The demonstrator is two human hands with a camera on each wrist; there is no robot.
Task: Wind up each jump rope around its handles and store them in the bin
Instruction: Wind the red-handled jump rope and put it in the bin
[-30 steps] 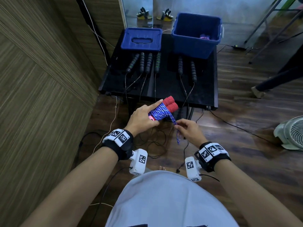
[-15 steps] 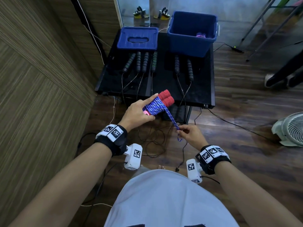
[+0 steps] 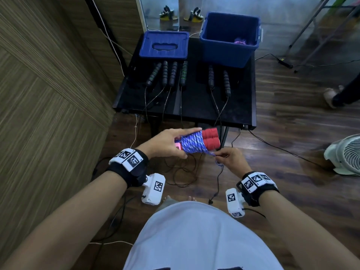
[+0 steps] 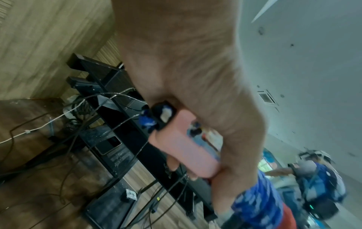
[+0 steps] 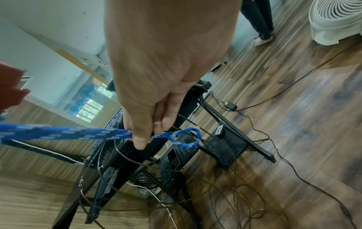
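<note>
My left hand (image 3: pixel 171 145) grips a jump rope bundle (image 3: pixel 196 142): two pink handles with red foam ends, wound round with blue-and-white rope. It hangs in the air in front of the black table (image 3: pixel 243 106). In the left wrist view the pink handle (image 4: pixel 184 145) lies in my curled fingers. My right hand (image 3: pixel 228 158) pinches the short loose end of the blue rope (image 5: pixel 78 134) just right of the bundle; a small loop sticks out past the fingers. The blue bin (image 3: pixel 229 38) stands at the table's back right with a wound purple rope (image 3: pixel 241 41) inside.
The bin's blue lid (image 3: pixel 164 44) lies at the back left of the table. Several black-handled jump ropes (image 3: pixel 171 75) lie in a row, their thin cords hanging over the front edge onto the floor. A white fan (image 3: pixel 344 154) stands on the right. Another person's foot (image 3: pixel 331 94) is nearby.
The bundle has turned to lie more level. My right hand has come up close under it, and the loose rope tail has grown much shorter.
</note>
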